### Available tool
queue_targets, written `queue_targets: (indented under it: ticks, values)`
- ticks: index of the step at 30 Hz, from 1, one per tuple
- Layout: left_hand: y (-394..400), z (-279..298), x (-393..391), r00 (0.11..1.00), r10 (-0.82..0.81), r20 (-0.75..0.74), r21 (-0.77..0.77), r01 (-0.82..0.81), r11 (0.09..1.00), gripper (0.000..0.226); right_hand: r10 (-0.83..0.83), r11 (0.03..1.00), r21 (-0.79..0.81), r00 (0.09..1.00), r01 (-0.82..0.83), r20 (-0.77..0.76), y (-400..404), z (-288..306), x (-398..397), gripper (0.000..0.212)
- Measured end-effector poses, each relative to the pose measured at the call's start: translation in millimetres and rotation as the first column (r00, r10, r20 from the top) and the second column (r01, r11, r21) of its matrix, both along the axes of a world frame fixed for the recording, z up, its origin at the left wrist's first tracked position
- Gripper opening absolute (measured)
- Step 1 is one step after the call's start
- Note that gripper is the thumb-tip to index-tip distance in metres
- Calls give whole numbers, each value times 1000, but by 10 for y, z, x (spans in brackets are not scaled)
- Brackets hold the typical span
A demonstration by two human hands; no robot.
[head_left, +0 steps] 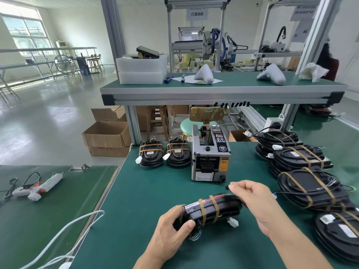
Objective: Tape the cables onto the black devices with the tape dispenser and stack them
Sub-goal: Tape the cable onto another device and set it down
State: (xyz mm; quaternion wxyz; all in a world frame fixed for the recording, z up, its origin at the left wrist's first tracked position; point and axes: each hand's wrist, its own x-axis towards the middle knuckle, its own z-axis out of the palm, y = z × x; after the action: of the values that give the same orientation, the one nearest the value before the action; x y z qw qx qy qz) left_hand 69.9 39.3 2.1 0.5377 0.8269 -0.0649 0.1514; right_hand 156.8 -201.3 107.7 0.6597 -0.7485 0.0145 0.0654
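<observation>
Green matting covers the workbench (147,191), and near its front edge a black device (211,210) is held tilted on its side, two bands of tan tape wrapped across it and a white connector (232,222) poking out beneath. The left hand (172,228) grips the device's near end, thumb curled over the top edge and fingers underneath. The right hand (252,197) hovers at the far end, its thumb and forefinger pinched on a small dark piece (227,187) that looks like tape, though it is too small to be sure. Just behind the hands stands the grey tape dispenser (210,154), its slot facing the person. Left of the dispenser sit two short stacks of taped devices (165,154), side by side, each with a white plug at its front. Along the right side of the bench lie more taped devices (310,181), piled and overlapping, with cables looped on top. On the lower table to the left rests a white glue gun (37,187), and a white cable (64,230) trails across the gap. Cardboard boxes (106,136) sit on the floor beyond.
</observation>
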Motion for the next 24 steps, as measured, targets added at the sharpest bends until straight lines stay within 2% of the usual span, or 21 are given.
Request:
queue_targets:
  ticks: [4,12,24]
  values:
    - [-1,-13,2,1000,1,-9,2,-1,1000,40,-4,998,56,999,5,-32,-94,-144,-94,9]
    - [-3,-22,11,1000,2,-8,-2,-2,1000,44,-33,996,87,999,33,-2,14,-242,-137,6]
    - [16,-51,19,1000,5,-16,8,-5,1000,43,-54,998,43,998,53,24,30,-285,-142,13]
